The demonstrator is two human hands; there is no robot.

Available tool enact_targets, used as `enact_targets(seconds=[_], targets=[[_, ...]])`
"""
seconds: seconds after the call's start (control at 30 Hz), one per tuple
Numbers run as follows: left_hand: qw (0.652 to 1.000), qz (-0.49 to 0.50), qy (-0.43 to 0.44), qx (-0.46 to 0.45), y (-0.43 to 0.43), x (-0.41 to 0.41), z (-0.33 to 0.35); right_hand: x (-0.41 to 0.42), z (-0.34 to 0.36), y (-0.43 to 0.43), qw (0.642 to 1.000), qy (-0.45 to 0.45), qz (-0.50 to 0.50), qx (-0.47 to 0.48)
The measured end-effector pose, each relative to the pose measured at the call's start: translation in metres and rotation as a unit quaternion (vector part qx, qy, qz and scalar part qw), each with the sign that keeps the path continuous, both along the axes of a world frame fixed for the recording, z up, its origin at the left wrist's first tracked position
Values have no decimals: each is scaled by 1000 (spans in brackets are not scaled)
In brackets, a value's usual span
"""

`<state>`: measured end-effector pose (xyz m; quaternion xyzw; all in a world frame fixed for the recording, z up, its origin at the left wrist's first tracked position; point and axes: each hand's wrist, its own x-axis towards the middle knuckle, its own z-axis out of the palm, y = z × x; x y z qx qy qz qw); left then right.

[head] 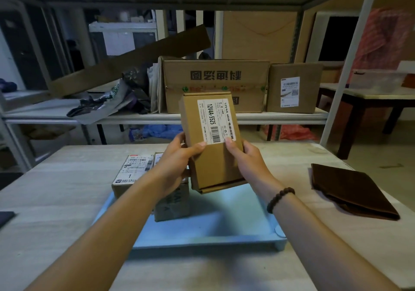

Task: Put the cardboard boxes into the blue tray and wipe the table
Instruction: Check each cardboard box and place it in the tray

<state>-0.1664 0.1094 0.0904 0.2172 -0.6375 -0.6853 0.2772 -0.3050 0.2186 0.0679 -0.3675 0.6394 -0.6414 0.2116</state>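
Observation:
I hold a flat brown cardboard box (pixel 213 155) with a white label upright above the blue tray (pixel 224 225). My left hand (pixel 179 162) grips its left side and my right hand (pixel 247 158) its right side, thumbs on the front face. Two more cardboard boxes stand in the tray's far left part: one with a white shipping label (pixel 130 173) and a smaller one (pixel 173 203), partly hidden behind my left forearm. A folded brown cloth (pixel 350 189) lies on the table to the right of the tray.
The pale wooden table (pixel 56 200) bears the tray in its middle. Behind it a metal shelf (pixel 280 116) carries large cardboard boxes (pixel 215 84) and crumpled bags (pixel 107 102). A dark flat object (pixel 5 217) lies at the table's left edge.

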Motion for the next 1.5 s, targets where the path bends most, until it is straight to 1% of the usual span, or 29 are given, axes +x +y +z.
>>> enact_targets(seconds=[0.1, 0.17, 0.23, 0.3, 0.37, 0.4, 0.47, 0.5, 0.57, 0.6, 0.67, 0.73, 0.8, 0.83, 0.87, 0.93, 1.0, 1.03, 1.1, 1.17, 1.27, 1.33, 1.43, 1.5], targets=[[1000, 9, 20, -14, 3, -1, 1, 1, 3, 1, 1000, 20, -4, -9], [998, 39, 35, -39, 8, -3, 2, 0, 2, 0, 997, 73, -40, -4], [992, 90, 57, -69, 11, -8, 4, 3, 3, 1, 987, 139, -83, -3], [985, 126, 78, -88, 14, -13, 6, 8, 7, 0, 980, 191, -40, -24], [981, 136, 91, -106, 17, -16, 7, 11, 6, -4, 978, 209, 18, -16], [979, 133, 94, -121, 20, -16, 8, 12, 5, -5, 981, 190, 44, -6], [981, 95, 82, -146, 27, -16, 10, 12, 5, -4, 989, 113, 97, -15], [984, 63, 75, -146, 31, -16, 11, 12, 6, -3, 990, 82, 114, -25], [991, 7, 59, -124, 35, -17, 12, 13, 7, -3, 991, 51, 117, -36], [991, -10, 53, -120, 35, -17, 11, 14, 8, -5, 993, 34, 105, -38], [989, -37, 27, -141, 35, -16, 8, 12, 6, -8, 998, 3, 55, -37], [980, -45, -14, -193, 33, -16, 5, 7, 1, -9, 999, -24, -1, -45], [964, 5, -68, -257, 29, -17, 4, 4, 1, -8, 992, -83, -49, -80], [957, 34, -82, -275, 27, -16, 6, 2, 2, -6, 986, -108, -70, -104], [957, 60, -86, -270, 22, -15, 7, 0, 4, -5, 982, -114, -93, -121], [969, 88, -77, -219, 14, -12, 13, -2, 7, -1, 978, -102, -119, -135], [975, 106, -79, -177, 10, -10, 15, -5, 9, 4, 977, -109, -104, -151], [978, 105, -81, -161, 8, -10, 16, -6, 10, 6, 975, -123, -89, -161], [988, 67, -74, -117, 6, -10, 17, -9, 11, 8, 974, -134, -70, -170], [994, 35, -64, -85, 5, -9, 17, -12, 9, 6, 978, -137, -68, -145], [995, 38, -53, -78, 2, -8, 12, -14, 4, 5, 983, -147, -56, -91], [995, 50, -39, -83, 3, -9, 10, -13, 2, 5, 984, -148, -52, -84], [995, 82, -18, -59, 2, -12, 11, -10, 2, 2, 972, -161, -82, -152], [993, 102, 1, -53, 1, -11, 13, -7, 3, 2, 969, -158, -91, -166]])
